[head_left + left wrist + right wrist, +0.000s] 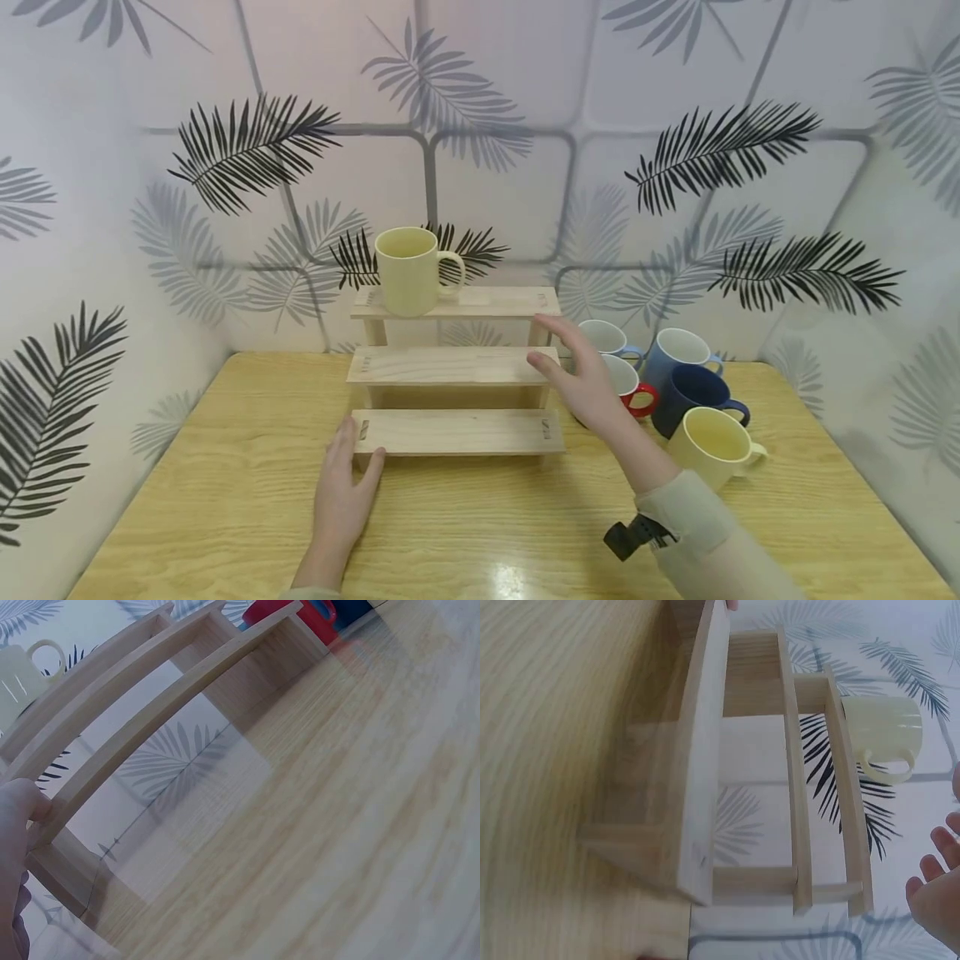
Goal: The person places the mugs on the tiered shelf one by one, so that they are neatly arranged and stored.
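A three-tier wooden shelf rack (457,433) stands on the table, with a pale yellow mug (407,275) upright on its top tier, handle to the right. My left hand (341,483) holds the left end of the bottom tier, thumb at the front edge and fingers along the side. In the left wrist view, part of that hand (13,847) overlaps the board's end. My right hand (581,379) reaches toward the right ends of the upper two tiers, fingers extended and holding nothing. Loosely bent fingers (934,859) show beside the rack in the right wrist view.
Right of the rack several mugs stand close together: a light blue one (678,350), a navy one (701,390), another pale yellow one (712,442), one with a red handle (641,402) partly behind my right hand. Leaf-patterned covering (495,192) surrounds the wooden table (247,467).
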The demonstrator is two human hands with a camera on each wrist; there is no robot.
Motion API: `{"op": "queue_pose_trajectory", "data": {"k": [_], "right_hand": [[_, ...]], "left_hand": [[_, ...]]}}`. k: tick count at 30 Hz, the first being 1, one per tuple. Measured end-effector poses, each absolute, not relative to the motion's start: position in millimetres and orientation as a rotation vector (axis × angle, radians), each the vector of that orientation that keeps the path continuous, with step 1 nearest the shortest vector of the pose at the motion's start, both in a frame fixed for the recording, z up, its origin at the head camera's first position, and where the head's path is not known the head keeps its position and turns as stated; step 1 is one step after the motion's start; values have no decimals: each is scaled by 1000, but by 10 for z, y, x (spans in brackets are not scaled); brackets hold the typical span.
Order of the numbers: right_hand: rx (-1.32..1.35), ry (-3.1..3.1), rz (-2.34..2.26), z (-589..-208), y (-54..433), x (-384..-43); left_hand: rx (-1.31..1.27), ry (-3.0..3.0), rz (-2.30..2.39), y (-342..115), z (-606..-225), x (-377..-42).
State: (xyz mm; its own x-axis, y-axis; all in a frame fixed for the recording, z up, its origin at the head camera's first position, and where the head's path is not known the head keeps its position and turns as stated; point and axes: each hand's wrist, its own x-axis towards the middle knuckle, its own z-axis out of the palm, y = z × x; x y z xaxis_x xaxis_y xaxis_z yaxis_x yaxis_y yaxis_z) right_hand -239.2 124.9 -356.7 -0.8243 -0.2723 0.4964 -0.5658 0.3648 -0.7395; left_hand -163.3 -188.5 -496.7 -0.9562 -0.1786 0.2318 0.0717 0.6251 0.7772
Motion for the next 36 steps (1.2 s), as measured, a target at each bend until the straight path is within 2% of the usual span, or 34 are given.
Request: {"op": "queue_pose_trajectory", "data": {"k": [23, 36], "right_hand": [[580, -2412, 1125, -3898, 1892, -1914], [600, -2347, 1030, -3980, 2261, -1719]], "left_hand": [[92, -2566, -1235, -1874, -4977, -1637], [91, -2573, -1230, -1869, -4967, -1630]]}}
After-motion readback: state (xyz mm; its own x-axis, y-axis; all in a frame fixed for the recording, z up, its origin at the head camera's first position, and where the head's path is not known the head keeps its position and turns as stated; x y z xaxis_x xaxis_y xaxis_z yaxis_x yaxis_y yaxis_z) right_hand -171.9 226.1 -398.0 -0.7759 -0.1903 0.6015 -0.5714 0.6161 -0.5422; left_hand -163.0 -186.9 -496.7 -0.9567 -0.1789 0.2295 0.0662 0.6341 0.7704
